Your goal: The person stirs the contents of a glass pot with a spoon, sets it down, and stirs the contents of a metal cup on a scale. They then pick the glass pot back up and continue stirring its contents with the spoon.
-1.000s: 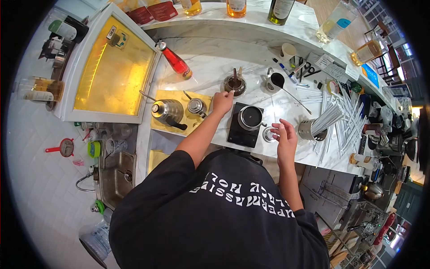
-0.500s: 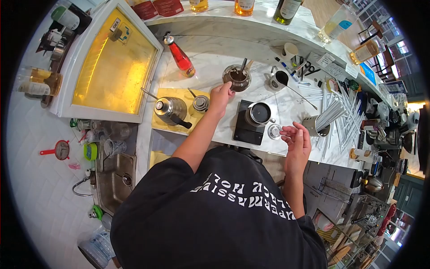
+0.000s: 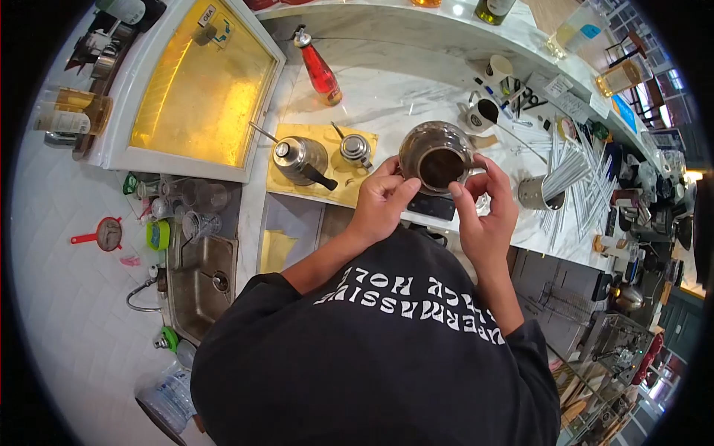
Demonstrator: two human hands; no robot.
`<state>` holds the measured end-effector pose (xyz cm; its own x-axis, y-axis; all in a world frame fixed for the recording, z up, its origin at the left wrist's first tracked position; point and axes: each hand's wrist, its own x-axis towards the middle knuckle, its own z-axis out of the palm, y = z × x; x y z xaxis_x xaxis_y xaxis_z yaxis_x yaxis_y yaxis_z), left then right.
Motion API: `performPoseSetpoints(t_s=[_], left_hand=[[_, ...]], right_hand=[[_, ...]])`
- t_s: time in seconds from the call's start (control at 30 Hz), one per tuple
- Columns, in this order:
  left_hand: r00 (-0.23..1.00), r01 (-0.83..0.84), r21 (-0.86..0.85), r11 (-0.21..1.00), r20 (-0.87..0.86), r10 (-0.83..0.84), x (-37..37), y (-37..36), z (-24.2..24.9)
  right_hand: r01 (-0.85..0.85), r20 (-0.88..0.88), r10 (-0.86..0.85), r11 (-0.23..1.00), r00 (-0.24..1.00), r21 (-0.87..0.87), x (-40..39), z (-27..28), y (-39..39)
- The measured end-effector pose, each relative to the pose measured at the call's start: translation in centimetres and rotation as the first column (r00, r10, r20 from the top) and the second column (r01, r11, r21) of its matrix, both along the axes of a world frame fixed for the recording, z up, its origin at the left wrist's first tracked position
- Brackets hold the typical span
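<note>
Close to the camera, a round glass pot (image 3: 416,143) with dark contents is raised over the counter's front edge, its round mouth facing me. My left hand (image 3: 385,199) grips its left side, thumb near the rim. On the opposite side my right hand (image 3: 487,208) holds it with curled fingers, thumb also at the rim. Part of a black scale (image 3: 433,207) shows beneath; whatever stands on it is hidden by the pot. A light wooden piece (image 3: 485,140) sticks out behind the pot's right side.
A gooseneck kettle (image 3: 299,156) and a small metal pot (image 3: 355,148) stand on a yellow cloth (image 3: 338,195). Behind them is a red bottle (image 3: 320,70). Rightward are a metal pitcher (image 3: 483,113), a can of straws (image 3: 539,193) and loose straws. A sink (image 3: 204,297) lies left.
The glass pot, earlier on the counter with a spoon in it and my left hand at its side, is now lifted nearer me. My right hand has joined on it. The view has shifted slightly.
</note>
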<state>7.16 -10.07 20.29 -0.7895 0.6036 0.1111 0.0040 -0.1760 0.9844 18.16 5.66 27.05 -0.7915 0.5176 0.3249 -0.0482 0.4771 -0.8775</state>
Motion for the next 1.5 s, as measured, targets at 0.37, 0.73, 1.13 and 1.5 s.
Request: performPoseSetpoints(t_s=[0.37, 0.73, 1.13, 1.5], left_hand=[[0.989, -0.011, 0.074, 0.997, -0.148, 0.022, 0.2, -0.4, 0.8], [0.988, 0.031, 0.085, 0.996, -0.154, -0.017, 0.6, 0.2, 1.5], [0.969, 0.081, 0.117, 0.99, -0.243, -0.051, 1.0, 0.4, 1.4], [0.969, 0.089, 0.075, 0.993, -0.238, -0.069, 1.4, 0.5, 0.8]], right_hand=[[0.016, -0.137, 0.025, 0.957, 0.99, 0.289, 1.1, 0.1, 0.0], [0.106, -0.231, -0.046, 0.962, 0.972, 0.252, 1.9, -0.4, -0.1], [0.127, -0.176, -0.089, 0.968, 0.98, 0.218, 2.8, -0.3, -0.7], [0.168, -0.124, -0.177, 0.983, 0.976, -0.079, 3.7, -0.9, -1.0]])
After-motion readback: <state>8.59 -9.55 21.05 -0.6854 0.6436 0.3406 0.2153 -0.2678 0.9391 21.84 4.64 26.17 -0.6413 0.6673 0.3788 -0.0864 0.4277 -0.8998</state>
